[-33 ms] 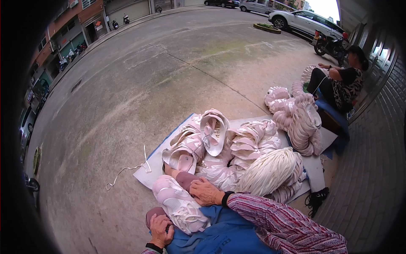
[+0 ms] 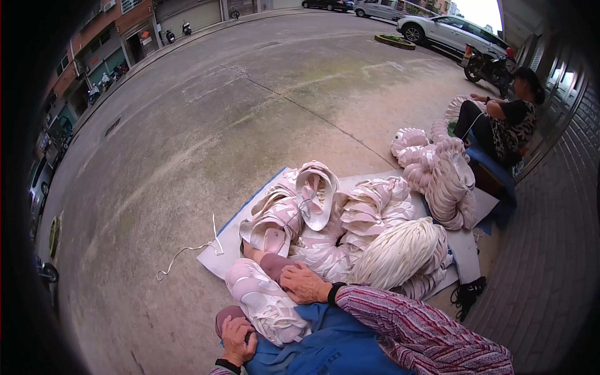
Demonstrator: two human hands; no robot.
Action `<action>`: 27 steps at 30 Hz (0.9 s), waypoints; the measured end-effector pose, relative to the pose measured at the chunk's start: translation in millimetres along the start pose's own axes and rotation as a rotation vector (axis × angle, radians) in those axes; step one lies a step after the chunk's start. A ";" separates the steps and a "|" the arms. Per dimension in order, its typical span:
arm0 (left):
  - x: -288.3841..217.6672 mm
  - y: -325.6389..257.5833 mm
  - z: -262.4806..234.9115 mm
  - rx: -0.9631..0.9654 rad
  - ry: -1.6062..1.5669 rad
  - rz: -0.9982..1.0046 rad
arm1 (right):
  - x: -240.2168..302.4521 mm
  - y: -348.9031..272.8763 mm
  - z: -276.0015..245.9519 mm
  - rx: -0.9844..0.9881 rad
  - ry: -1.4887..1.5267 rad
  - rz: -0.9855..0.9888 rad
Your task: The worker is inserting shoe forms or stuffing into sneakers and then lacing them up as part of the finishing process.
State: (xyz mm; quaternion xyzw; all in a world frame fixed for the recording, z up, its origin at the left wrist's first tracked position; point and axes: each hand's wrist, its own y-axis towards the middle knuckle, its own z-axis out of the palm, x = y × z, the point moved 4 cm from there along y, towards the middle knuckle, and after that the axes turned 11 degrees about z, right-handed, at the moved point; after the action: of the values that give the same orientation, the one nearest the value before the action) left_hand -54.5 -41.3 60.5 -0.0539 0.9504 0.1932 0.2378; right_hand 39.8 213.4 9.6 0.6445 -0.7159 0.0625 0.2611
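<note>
Across my lap, over a blue apron (image 2: 337, 340), lies a pink-and-white shoe upper (image 2: 262, 303) with white laces. My left hand (image 2: 237, 340) rests on my left knee beside it, fingers loosely bent and apart. On the other side of the upper, my right hand (image 2: 305, 283) lies over my right knee with its fingers spread, holding nothing. Just beyond my right hand is a thick bundle of white shoelaces (image 2: 397, 255). Nested rows of pink-and-white shoe uppers (image 2: 375, 209) are heaped in front of me, and one upper (image 2: 317, 194) stands with its opening facing me.
A pale sheet (image 2: 222, 247) lies under the heap, with a loose white lace (image 2: 184, 250) trailing onto the concrete. Black laces (image 2: 467, 297) hang at the right. Further off, a seated person (image 2: 503, 119) is beside more stacked uppers (image 2: 447, 181). A motorcycle (image 2: 490, 67) and white car (image 2: 453, 31) stand behind.
</note>
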 end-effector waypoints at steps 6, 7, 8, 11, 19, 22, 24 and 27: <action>0.0 0.7 -0.2 0.000 -0.001 0.002 | 0.3 -0.2 -0.6 0.055 0.004 0.051; -0.2 0.8 -0.1 0.002 -0.001 0.002 | 0.2 -0.1 0.2 0.078 -0.023 0.056; -0.4 0.7 -0.2 0.000 -0.002 -0.001 | 0.7 0.0 -1.0 0.056 0.003 0.048; -1.1 0.0 -0.7 -0.013 0.001 -0.003 | 0.5 0.4 -0.7 0.058 -0.007 0.050; 1.9 -1.0 0.7 0.000 -0.007 -0.018 | 0.1 0.2 0.8 0.100 -0.035 0.064; 2.9 -2.0 1.3 -0.005 -0.003 -0.009 | -0.4 0.0 1.9 0.104 -0.033 0.066; 3.4 -2.6 1.7 -0.005 -0.001 -0.009 | -0.8 -0.2 1.7 0.068 -0.012 0.057; 2.9 -2.6 1.2 -0.004 -0.002 -0.009 | -1.5 -0.7 2.7 0.045 -0.017 0.049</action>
State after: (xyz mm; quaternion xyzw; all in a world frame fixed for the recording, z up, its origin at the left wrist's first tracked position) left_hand -55.9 -43.2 57.2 -0.0585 0.9495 0.1943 0.2392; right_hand 39.7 213.5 6.4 0.6332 -0.7319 0.0796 0.2388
